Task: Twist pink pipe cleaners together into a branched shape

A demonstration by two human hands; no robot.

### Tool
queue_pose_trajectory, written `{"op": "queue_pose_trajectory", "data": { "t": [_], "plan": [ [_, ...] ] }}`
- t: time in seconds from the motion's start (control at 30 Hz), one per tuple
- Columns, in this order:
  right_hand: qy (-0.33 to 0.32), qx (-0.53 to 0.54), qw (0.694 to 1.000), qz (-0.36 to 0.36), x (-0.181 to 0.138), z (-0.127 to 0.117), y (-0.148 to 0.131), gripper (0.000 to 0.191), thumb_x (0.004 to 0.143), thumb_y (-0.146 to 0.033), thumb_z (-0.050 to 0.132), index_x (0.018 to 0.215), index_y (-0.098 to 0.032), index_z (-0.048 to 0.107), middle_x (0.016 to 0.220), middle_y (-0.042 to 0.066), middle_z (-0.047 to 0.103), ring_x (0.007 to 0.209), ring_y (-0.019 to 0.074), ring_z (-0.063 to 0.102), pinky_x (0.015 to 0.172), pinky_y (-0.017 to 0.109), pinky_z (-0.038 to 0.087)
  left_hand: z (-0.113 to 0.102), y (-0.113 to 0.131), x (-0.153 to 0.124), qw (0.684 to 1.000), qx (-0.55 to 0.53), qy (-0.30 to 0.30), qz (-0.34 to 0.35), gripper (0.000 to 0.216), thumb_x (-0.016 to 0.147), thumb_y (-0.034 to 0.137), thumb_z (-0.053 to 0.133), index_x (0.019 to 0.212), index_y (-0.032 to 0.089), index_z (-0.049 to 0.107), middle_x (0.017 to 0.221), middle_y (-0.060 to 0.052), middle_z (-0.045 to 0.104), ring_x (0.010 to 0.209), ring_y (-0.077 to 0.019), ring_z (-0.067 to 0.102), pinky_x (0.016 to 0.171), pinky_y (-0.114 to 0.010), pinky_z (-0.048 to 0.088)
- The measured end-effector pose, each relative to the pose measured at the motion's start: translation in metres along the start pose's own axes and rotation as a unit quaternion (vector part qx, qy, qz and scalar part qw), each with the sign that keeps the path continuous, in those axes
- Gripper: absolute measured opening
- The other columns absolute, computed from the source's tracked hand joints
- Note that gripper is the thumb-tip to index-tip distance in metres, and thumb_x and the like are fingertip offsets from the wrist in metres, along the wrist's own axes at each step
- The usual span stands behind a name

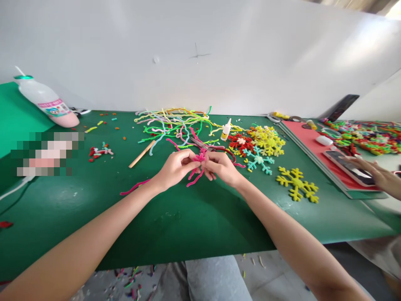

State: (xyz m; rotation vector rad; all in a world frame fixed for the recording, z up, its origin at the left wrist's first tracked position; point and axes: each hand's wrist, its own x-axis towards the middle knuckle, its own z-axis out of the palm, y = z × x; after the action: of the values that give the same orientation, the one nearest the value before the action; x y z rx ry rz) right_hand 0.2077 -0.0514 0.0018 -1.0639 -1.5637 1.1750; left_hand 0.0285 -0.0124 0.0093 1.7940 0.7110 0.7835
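Note:
Between my left hand [175, 169] and my right hand [222, 167], a small bunch of bent pink pipe cleaners [199, 156] is pinched in the fingertips, above the middle of the green table. Loose pink ends hang below the fingers. Just behind my hands lie scissors [231, 155] with dark red handles, partly hidden by the right hand. Another pink pipe cleaner [134, 187] rests beside my left forearm. Farther back is a tangle of green, yellow, blue and white pipe cleaners [166, 127].
A small glue bottle [225, 131] stands near finished yellow snowflakes [269, 142] and a teal snowflake [258, 160]. One yellow snowflake [297, 184] lies apart. Left are a wooden stick [141, 154] and a drink bottle [46, 102]. At right, another person's hand [376, 169] touches a phone [347, 167].

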Motion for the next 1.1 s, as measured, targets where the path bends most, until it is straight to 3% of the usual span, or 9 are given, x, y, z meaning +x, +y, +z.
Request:
{"op": "queue_pose_trajectory", "data": {
  "t": [0.07,0.23,0.43,0.6,0.77,0.93,1.1],
  "plan": [
    [-0.039,0.078,0.996,0.037,0.001,-0.002,0.000,0.014,0.080,-0.024,0.055,0.069,-0.016,0.053,0.048,-0.004,0.053,0.036,0.0091,0.046,0.036,0.022,0.030,-0.001,0.001,0.000,1.000,0.019,-0.005,0.010,0.018,0.084,0.034,0.063,0.081,0.016,0.060,0.075,-0.003,0.065,0.071,-0.0183,0.064,0.063,-0.029,0.049],
    [-0.063,0.154,0.984,0.063,0.004,-0.006,0.001,0.012,0.079,-0.024,0.058,0.072,-0.014,0.057,0.044,-0.008,0.036,0.040,0.0120,0.054,0.038,0.021,0.033,-0.002,0.004,-0.001,0.999,0.038,0.015,0.017,0.017,0.083,0.034,0.063,0.079,0.017,0.061,0.075,-0.002,0.064,0.070,-0.0179,0.064,0.064,-0.029,0.051],
    [-0.078,0.225,0.965,0.108,0.004,-0.005,0.005,0.024,0.086,-0.034,0.050,0.072,-0.015,0.056,0.047,-0.006,0.037,0.044,0.0141,0.056,0.038,0.021,0.033,0.001,0.003,-0.002,0.997,0.041,0.056,0.036,0.017,0.083,0.032,0.064,0.075,0.017,0.059,0.074,-0.001,0.059,0.066,-0.0152,0.061,0.060,-0.026,0.049],
    [-0.072,0.229,0.964,0.114,0.002,0.000,0.003,0.025,0.084,-0.029,0.050,0.062,-0.017,0.049,0.045,-0.007,0.029,0.039,0.0117,0.050,0.038,0.021,0.028,0.003,0.001,-0.002,0.985,0.114,0.081,0.099,0.017,0.082,0.027,0.064,0.071,0.017,0.055,0.073,0.001,0.053,0.064,-0.0116,0.054,0.059,-0.023,0.046],
    [-0.022,0.214,0.971,0.105,0.002,0.009,0.004,0.026,0.079,-0.022,0.047,0.055,-0.019,0.038,0.042,-0.008,0.026,0.034,0.0089,0.041,0.038,0.022,0.022,0.004,0.001,-0.003,0.981,0.138,0.066,0.119,0.015,0.084,0.024,0.061,0.071,0.018,0.055,0.075,0.000,0.054,0.068,-0.0128,0.057,0.063,-0.025,0.049],
    [0.030,0.214,0.972,0.093,0.004,0.016,0.008,0.028,0.074,-0.017,0.049,0.050,-0.020,0.033,0.041,-0.007,0.029,0.033,0.0052,0.032,0.038,0.022,0.019,0.005,0.001,-0.003,0.983,0.128,0.050,0.125,0.014,0.083,0.022,0.060,0.071,0.018,0.055,0.074,0.000,0.054,0.067,-0.0132,0.058,0.065,-0.026,0.051],
    [0.003,0.192,0.977,0.093,0.003,0.010,0.006,0.029,0.081,-0.025,0.049,0.055,-0.019,0.037,0.043,-0.008,0.028,0.033,0.0074,0.039,0.037,0.022,0.020,0.005,0.000,-0.002,0.991,0.090,0.067,0.067,0.020,0.082,0.032,0.064,0.071,0.018,0.057,0.074,-0.001,0.055,0.068,-0.0146,0.058,0.062,-0.026,0.049]
  ]
}}
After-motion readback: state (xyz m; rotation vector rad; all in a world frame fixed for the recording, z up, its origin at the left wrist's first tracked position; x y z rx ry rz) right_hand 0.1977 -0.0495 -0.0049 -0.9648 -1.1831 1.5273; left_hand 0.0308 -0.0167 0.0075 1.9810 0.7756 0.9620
